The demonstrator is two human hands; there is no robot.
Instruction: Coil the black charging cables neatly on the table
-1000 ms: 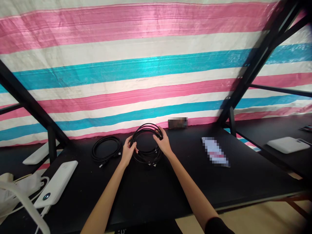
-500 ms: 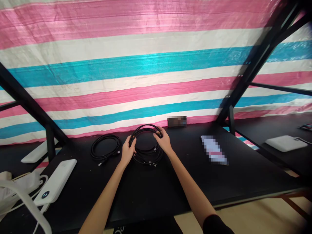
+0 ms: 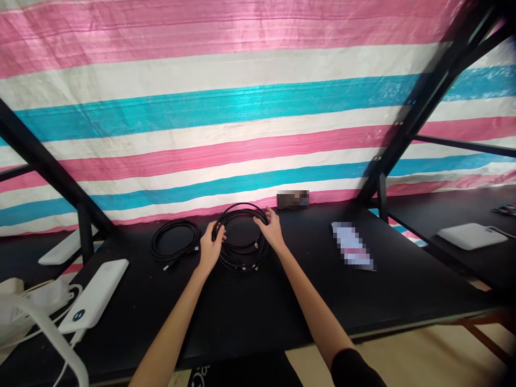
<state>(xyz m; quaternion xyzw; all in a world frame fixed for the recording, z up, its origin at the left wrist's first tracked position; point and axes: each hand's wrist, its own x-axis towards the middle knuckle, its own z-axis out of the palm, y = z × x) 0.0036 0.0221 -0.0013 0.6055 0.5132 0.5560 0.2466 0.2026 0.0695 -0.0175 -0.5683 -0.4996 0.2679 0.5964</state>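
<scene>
A coiled black cable (image 3: 241, 267) rests on the black table in front of me, with light-coloured tags or connector ends showing on its loops. My left hand (image 3: 212, 246) is closed around the coil's left side, its fingers curled over the strands. At the right side, my right hand (image 3: 272, 230) has thumb and fingers apart around the loops. A second coiled black cable (image 3: 175, 221), its plug ends pointing toward me and to the right, lies left of my left hand.
A white power bank (image 3: 99, 293) with a cord plugged in lies at left, near a white curved tube (image 3: 52, 333). At right is a pixelated phone-like object (image 3: 352, 246); a small blurred box (image 3: 293, 199) stands at the striped sheet (image 3: 226, 118). Black frame bars (image 3: 419, 118) slant on both sides.
My right fingers have opened and lifted from the strands. My left hand keeps its hold, and the coil has settled a little flatter, its lower loops closer together.
</scene>
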